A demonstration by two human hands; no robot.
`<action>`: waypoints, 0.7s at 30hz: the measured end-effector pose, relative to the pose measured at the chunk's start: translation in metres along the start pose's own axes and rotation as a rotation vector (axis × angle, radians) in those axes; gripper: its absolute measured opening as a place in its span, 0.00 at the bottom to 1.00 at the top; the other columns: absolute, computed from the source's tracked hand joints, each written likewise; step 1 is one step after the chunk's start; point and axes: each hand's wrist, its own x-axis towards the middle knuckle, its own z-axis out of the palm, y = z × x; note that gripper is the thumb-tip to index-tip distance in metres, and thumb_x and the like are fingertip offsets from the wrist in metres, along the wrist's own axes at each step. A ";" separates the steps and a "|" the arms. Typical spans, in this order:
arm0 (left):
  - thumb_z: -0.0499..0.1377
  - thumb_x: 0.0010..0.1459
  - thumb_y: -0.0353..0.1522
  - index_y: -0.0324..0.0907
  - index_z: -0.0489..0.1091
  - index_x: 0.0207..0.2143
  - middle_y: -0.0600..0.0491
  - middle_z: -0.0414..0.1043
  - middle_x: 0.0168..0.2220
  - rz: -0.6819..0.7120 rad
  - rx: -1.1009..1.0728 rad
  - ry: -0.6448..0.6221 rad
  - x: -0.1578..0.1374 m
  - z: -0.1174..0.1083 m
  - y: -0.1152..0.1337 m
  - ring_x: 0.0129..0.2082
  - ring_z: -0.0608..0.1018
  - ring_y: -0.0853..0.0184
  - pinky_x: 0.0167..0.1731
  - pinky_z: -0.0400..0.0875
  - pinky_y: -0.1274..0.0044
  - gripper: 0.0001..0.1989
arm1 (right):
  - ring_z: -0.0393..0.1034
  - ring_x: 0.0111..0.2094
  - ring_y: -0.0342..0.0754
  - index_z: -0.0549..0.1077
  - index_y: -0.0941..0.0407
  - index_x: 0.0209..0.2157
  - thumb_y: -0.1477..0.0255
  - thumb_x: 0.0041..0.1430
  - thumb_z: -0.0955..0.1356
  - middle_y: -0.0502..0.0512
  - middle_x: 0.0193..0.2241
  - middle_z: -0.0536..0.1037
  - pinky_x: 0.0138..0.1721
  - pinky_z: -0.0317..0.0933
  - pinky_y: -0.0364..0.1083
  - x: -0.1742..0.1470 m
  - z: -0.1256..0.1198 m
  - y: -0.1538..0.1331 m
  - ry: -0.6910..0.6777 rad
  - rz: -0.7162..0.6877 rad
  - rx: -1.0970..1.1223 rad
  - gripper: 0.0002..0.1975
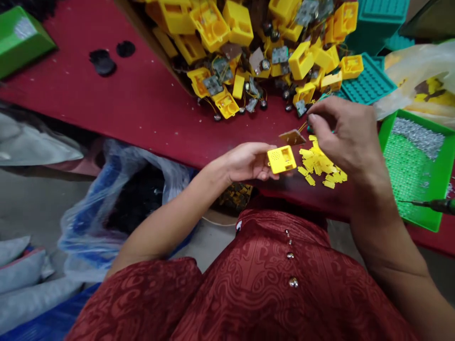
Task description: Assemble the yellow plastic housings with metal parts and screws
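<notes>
My left hand point(249, 163) is closed around a small yellow plastic case point(281, 160), held with its patterned holes and rectangular recess facing up. Just right of it, my right hand point(346, 130) pinches a small dark part by thumb and forefinger; its kind is mostly hidden. Thin yellow wires run from that pinch down to a brown circuit board point(292, 137), which hangs tilted above the case. Below my right hand lies a pile of small flat yellow pieces point(318, 163) on the red table.
A heap of yellow cases point(209, 28), boards and round speakers covers the back. At right stand a green tray point(405, 166) of screws, a screwdriver point(439, 205) and teal trays point(371, 78). A green box point(23, 42) sits far left; a plastic-lined blue bin point(88, 208) stands below.
</notes>
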 end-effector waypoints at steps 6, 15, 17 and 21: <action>0.52 0.69 0.38 0.36 0.79 0.48 0.41 0.86 0.35 -0.088 -0.508 -0.099 -0.008 0.018 -0.037 0.26 0.82 0.67 0.24 0.70 0.81 0.19 | 0.78 0.36 0.50 0.84 0.53 0.41 0.67 0.66 0.68 0.55 0.35 0.84 0.43 0.71 0.50 -0.036 -0.004 0.005 -0.103 0.100 0.146 0.11; 0.51 0.73 0.37 0.33 0.78 0.51 0.39 0.86 0.36 -0.097 -0.606 -0.069 -0.001 0.037 -0.045 0.28 0.84 0.66 0.25 0.73 0.81 0.20 | 0.77 0.35 0.47 0.84 0.56 0.41 0.65 0.65 0.68 0.56 0.35 0.83 0.42 0.69 0.48 -0.066 0.004 0.009 -0.026 0.217 0.269 0.13; 0.52 0.73 0.36 0.31 0.77 0.52 0.38 0.86 0.36 -0.086 -0.626 -0.061 -0.001 0.037 -0.044 0.29 0.85 0.65 0.26 0.74 0.81 0.21 | 0.77 0.35 0.47 0.84 0.55 0.41 0.66 0.66 0.68 0.55 0.35 0.83 0.42 0.70 0.48 -0.066 0.004 0.009 -0.005 0.222 0.284 0.12; 0.50 0.74 0.35 0.29 0.77 0.53 0.36 0.86 0.36 -0.046 -0.617 -0.001 -0.004 0.037 -0.043 0.29 0.87 0.63 0.25 0.76 0.81 0.21 | 0.78 0.37 0.49 0.84 0.54 0.42 0.66 0.67 0.69 0.55 0.37 0.84 0.44 0.71 0.50 -0.062 0.002 0.005 0.007 0.221 0.314 0.11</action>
